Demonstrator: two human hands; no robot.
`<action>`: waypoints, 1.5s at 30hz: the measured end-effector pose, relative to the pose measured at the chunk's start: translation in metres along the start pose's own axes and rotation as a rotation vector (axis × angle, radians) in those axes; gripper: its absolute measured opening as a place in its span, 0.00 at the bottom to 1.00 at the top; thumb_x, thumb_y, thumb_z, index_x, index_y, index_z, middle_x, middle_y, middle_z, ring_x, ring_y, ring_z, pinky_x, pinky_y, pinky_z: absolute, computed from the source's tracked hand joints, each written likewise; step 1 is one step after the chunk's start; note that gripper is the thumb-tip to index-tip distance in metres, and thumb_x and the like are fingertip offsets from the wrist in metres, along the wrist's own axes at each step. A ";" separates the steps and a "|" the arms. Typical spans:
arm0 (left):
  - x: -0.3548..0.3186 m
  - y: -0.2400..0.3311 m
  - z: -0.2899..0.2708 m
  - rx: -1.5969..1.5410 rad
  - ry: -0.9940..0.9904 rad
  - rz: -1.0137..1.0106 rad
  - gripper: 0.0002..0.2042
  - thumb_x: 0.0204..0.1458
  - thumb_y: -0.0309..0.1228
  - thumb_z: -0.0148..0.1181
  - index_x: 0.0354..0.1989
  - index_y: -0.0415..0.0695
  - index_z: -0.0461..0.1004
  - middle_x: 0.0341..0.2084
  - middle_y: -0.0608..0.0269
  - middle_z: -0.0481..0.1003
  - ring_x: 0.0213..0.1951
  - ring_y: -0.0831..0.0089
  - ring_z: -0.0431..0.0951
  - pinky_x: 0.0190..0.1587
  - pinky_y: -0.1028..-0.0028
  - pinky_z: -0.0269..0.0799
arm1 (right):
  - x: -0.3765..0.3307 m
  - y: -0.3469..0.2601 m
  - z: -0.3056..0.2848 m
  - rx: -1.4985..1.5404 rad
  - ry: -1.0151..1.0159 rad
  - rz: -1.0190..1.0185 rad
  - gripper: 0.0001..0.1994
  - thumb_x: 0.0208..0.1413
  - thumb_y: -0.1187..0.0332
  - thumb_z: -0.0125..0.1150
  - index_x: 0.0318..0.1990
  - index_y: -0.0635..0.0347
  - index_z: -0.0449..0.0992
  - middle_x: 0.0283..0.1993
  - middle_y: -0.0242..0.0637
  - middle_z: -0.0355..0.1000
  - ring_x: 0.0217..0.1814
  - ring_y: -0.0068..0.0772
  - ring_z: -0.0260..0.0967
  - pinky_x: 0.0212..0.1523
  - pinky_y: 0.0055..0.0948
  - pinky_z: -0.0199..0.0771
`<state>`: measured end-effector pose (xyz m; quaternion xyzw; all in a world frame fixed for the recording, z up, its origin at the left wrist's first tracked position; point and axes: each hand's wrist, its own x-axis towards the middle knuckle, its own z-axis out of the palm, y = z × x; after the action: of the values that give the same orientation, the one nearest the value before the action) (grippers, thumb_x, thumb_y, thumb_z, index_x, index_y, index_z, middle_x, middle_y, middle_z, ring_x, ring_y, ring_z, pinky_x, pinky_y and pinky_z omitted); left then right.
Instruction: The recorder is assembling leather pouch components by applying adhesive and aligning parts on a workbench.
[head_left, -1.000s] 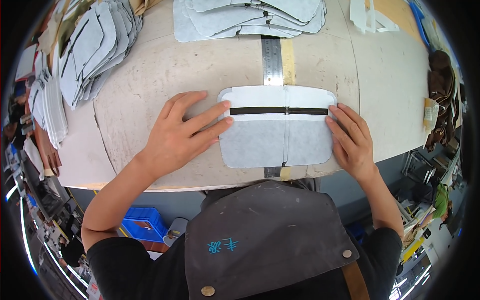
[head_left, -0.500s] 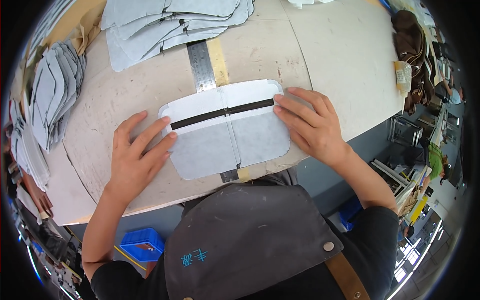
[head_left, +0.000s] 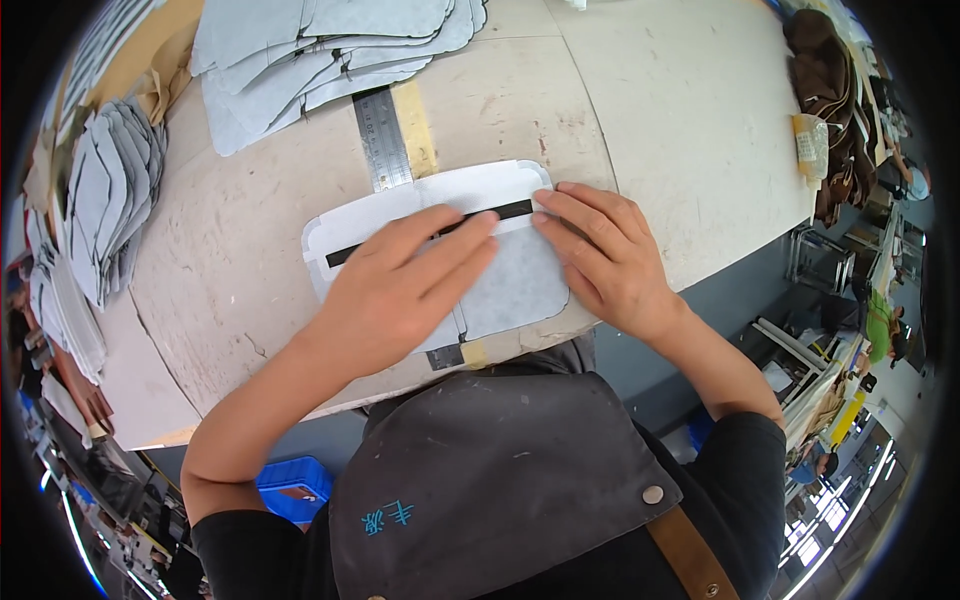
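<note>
pale rounded panel [head_left: 515, 278] | black strip [head_left: 517, 209] lengthwise – partly covered | flat on table [head_left: 690, 130] – slightly askew

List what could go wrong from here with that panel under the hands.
1. The left hand reaches across the panel with fingertips over the dark strip; uneven pressure might pucker or shift it.
2. The panel lies close to the near edge of the table, so a tug could drag it over.
</note>
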<state>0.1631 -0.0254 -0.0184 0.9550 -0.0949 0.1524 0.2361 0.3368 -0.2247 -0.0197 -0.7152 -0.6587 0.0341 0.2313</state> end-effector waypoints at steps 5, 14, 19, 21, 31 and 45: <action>0.022 0.003 0.017 0.022 0.000 0.057 0.17 0.42 0.24 0.62 0.45 0.38 0.79 0.52 0.61 0.76 0.51 0.61 0.75 0.46 0.68 0.76 | -0.001 0.000 0.003 -0.026 0.045 -0.015 0.22 0.38 0.79 0.61 0.47 0.63 0.79 0.55 0.35 0.70 0.58 0.40 0.67 0.52 0.35 0.70; 0.018 0.000 0.025 -0.009 0.025 0.016 0.19 0.39 0.20 0.62 0.44 0.37 0.79 0.51 0.61 0.77 0.51 0.63 0.75 0.46 0.68 0.77 | -0.001 0.001 0.002 -0.091 0.015 -0.096 0.16 0.44 0.73 0.60 0.44 0.65 0.79 0.52 0.35 0.71 0.58 0.39 0.67 0.52 0.37 0.70; 0.021 0.000 0.023 -0.026 0.023 0.012 0.19 0.37 0.18 0.62 0.43 0.37 0.79 0.50 0.60 0.77 0.50 0.62 0.75 0.46 0.68 0.77 | -0.001 -0.001 0.001 -0.083 0.006 -0.085 0.16 0.45 0.73 0.60 0.44 0.65 0.78 0.52 0.37 0.71 0.58 0.40 0.67 0.52 0.37 0.70; 0.023 -0.004 0.023 -0.124 0.057 0.011 0.18 0.38 0.17 0.64 0.43 0.36 0.78 0.49 0.58 0.76 0.47 0.60 0.75 0.44 0.66 0.76 | -0.001 -0.001 0.002 -0.077 0.002 -0.072 0.16 0.44 0.74 0.61 0.44 0.65 0.77 0.52 0.37 0.71 0.57 0.40 0.67 0.52 0.37 0.70; 0.064 -0.018 0.011 -0.117 0.015 -0.261 0.09 0.48 0.23 0.66 0.38 0.38 0.78 0.35 0.59 0.73 0.35 0.60 0.72 0.39 0.70 0.69 | 0.015 -0.008 -0.002 0.359 0.215 0.390 0.20 0.46 0.80 0.67 0.49 0.64 0.74 0.47 0.43 0.73 0.46 0.39 0.72 0.44 0.32 0.74; 0.073 -0.014 -0.029 -0.694 -0.150 -0.584 0.11 0.55 0.35 0.65 0.32 0.37 0.80 0.21 0.59 0.76 0.24 0.75 0.70 0.32 0.75 0.69 | 0.025 -0.035 -0.011 1.325 0.237 0.795 0.22 0.56 0.82 0.62 0.60 0.69 0.70 0.42 0.39 0.79 0.43 0.22 0.76 0.47 0.22 0.77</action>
<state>0.2276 -0.0070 0.0241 0.8145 0.1159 -0.0309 0.5677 0.3114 -0.2028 0.0100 -0.6092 -0.1661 0.4239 0.6493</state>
